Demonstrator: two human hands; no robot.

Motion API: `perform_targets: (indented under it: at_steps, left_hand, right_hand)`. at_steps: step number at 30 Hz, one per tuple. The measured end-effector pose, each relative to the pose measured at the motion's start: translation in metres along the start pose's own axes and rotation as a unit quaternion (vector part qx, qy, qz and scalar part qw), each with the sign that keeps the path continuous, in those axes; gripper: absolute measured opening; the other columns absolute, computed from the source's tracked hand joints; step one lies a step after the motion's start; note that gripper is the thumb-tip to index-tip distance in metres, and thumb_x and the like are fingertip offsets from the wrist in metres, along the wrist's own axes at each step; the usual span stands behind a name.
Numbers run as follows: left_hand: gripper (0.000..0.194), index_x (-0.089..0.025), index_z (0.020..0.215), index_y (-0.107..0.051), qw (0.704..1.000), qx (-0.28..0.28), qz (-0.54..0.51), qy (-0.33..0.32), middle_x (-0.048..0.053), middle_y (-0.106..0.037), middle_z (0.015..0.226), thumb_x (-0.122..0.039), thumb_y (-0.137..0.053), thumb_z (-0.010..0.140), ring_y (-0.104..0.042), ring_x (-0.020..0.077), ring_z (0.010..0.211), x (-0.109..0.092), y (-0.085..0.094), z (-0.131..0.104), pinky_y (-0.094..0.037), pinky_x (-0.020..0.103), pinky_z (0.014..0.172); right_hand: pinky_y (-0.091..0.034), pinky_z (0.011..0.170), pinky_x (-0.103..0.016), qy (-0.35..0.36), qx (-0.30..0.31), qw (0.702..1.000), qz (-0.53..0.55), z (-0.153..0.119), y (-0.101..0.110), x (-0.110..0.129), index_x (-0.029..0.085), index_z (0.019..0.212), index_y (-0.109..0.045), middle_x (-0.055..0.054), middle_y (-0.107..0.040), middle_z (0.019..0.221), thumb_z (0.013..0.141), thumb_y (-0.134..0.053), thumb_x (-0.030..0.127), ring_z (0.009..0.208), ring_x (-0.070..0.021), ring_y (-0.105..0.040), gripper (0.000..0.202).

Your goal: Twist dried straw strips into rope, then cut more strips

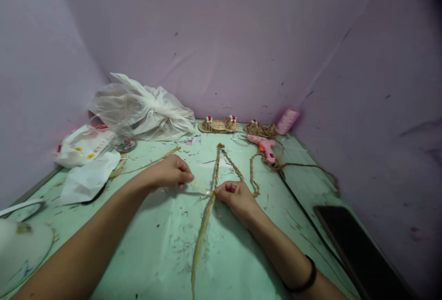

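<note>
At the middle of the table (159, 249), the right hand (238, 199) has its grip clamped on the braided cord (217, 171), which would steady the plait; the left hand (172, 172), fingertips together, seems to hold a pale strand (200, 187) leftward, separate from the near-trailing strip (200, 240).

Pale purple walls around a green bench

The back wall (207, 42), marked with small dark specks and faint creases, meets the left wall (31, 70) and right wall (380, 120) behind the scuffed bench (159, 254); light falls soft and dim, darkest at upper right.
</note>
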State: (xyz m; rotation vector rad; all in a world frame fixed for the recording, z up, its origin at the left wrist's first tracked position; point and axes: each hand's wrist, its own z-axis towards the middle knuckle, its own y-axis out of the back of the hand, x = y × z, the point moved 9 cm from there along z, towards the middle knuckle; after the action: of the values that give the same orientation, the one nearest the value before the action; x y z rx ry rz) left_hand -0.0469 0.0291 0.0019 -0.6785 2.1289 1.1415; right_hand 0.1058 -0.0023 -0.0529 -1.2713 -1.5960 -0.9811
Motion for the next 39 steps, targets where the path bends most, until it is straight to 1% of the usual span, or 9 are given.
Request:
perform_targets:
  at_steps: [3,6,9,14,18,22,28,31,39]
  left_hand:
    - [0.025,-0.012,0.068,-0.065,0.988,-0.15,0.016,0.035,0.001,-0.057,0.052,-0.033,-0.057,0.058,-0.034,0.0063,0.039,0.018,0.064,-0.008,-0.026,0.021,0.042]
    - [0.025,-0.013,0.071,-0.065,0.934,-0.35,0.053,0.053,0.001,-0.057,0.054,-0.032,-0.057,0.057,-0.042,0.0093,0.044,0.038,0.128,-0.027,-0.031,0.022,0.046]
    - [0.025,-0.012,0.072,-0.066,0.897,-0.433,0.078,0.043,0.002,-0.059,0.058,-0.03,-0.057,0.058,-0.049,0.0126,0.052,0.053,0.151,-0.03,-0.034,0.022,0.051]
    - [0.025,-0.012,0.074,-0.067,0.93,-0.333,0.156,-0.004,0.006,-0.063,0.07,-0.031,-0.055,0.064,-0.053,0.0152,0.064,0.053,0.103,0.012,-0.035,0.024,0.06]
    - [0.024,-0.013,0.077,-0.067,0.905,-0.376,0.199,-0.005,0.009,-0.063,0.079,-0.028,-0.05,0.07,-0.052,0.0163,0.071,0.047,0.084,0.014,-0.034,0.024,0.062]
    - [0.02,-0.013,0.068,-0.066,0.912,-0.371,0.176,-0.005,0.007,-0.062,0.068,-0.02,-0.047,0.067,-0.05,0.0148,0.063,0.032,0.076,0.005,-0.031,0.023,0.056]
    - [0.016,-0.014,0.059,-0.064,0.987,-0.115,0.099,-0.049,0.002,-0.057,0.053,-0.022,-0.051,0.057,-0.047,0.0124,0.051,-0.005,0.002,0.006,-0.031,0.022,0.05]
    - [0.015,-0.015,0.054,-0.063,0.986,-0.076,0.139,-0.06,0.002,-0.056,0.052,-0.019,-0.048,0.055,-0.045,0.012,0.049,-0.01,-0.028,0.004,-0.03,0.022,0.049]
    - [0.021,-0.012,0.07,-0.064,0.988,0.101,-0.118,-0.008,-0.003,-0.047,0.048,-0.018,-0.052,0.053,-0.034,0.0071,0.044,-0.004,-0.059,0.002,-0.024,0.019,0.043]
  right_hand:
    - [-0.016,0.04,-0.02,0.005,0.007,1.0,-0.004,-0.002,-0.001,0.002,0.013,0.052,-0.052,0.006,-0.038,0.042,0.057,-0.055,0.022,0.039,-0.0039,-0.025,0.01]
    - [-0.015,0.039,-0.02,0.002,0.008,1.0,-0.016,-0.003,-0.002,0.003,0.014,0.05,-0.051,0.006,-0.035,0.041,0.057,-0.056,0.025,0.039,-0.004,-0.023,0.014]
    - [-0.013,0.038,-0.02,-0.01,0.004,1.0,-0.023,-0.003,-0.002,0.001,0.014,0.052,-0.051,0.007,-0.033,0.04,0.058,-0.057,0.028,0.038,-0.004,-0.021,0.016]
    - [-0.015,0.038,-0.02,-0.005,0.01,0.999,-0.036,0.003,-0.002,-0.007,0.014,0.052,-0.053,0.005,-0.035,0.04,0.056,-0.059,0.037,0.037,-0.0049,-0.024,0.024]
    - [-0.014,0.037,-0.021,-0.009,0.014,0.999,-0.05,0.006,-0.001,-0.013,0.015,0.051,-0.053,0.006,-0.033,0.038,0.055,-0.059,0.04,0.036,-0.0047,-0.02,0.026]
    - [-0.013,0.038,-0.022,-0.014,0.013,0.999,-0.047,0.004,-0.002,-0.012,0.016,0.053,-0.054,0.006,-0.033,0.039,0.056,-0.058,0.041,0.036,-0.005,-0.02,0.026]
    - [-0.017,0.04,-0.02,0.009,0.012,1.0,-0.016,-0.001,-0.003,0.0,0.014,0.053,-0.051,0.005,-0.036,0.043,0.056,-0.058,0.035,0.041,-0.0052,-0.026,0.022]
    - [-0.019,0.041,-0.019,0.025,0.015,1.0,-0.001,-0.001,-0.003,0.005,0.014,0.053,-0.05,0.005,-0.037,0.045,0.059,-0.057,0.032,0.042,-0.0048,-0.027,0.021]
    - [-0.021,0.042,-0.019,0.031,0.014,0.999,0.007,0.0,-0.003,0.005,0.014,0.053,-0.049,0.006,-0.038,0.044,0.06,-0.056,0.027,0.043,-0.0044,-0.027,0.017]
